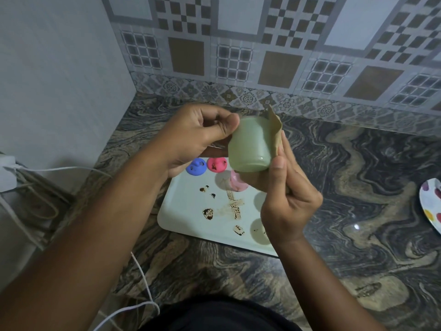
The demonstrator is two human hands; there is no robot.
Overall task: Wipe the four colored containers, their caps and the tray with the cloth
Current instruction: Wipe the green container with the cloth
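Both hands are raised above the counter with a green jar (250,146) between them. The left hand (198,137) grips the jar's upper end with curled fingers and thumb. The right hand (288,194) holds a tan cloth (274,130) folded against the jar's far side, its thumb pressing near the jar's base. The jar is tilted, its base towards the camera.

Beneath them, the counter (358,187) is polished stone with swirling dark and tan veins. It meets a wall (238,44) of patterned grey and brown tiles at the back and a plain pale wall on the left.

A pale tray (186,211) lies on the counter under the hands, smeared with brown stains. A blue cap (196,166) and a red cap (216,164) sit side by side at its far end, both spotted brown. A pink jar (236,183) lies just below the green one, partly hidden. A pale cap (259,231) rests near the tray's front edge beside the right wrist.

A spotted plate (432,204) shows at the right edge, and a white cable (143,283) trails along the left.
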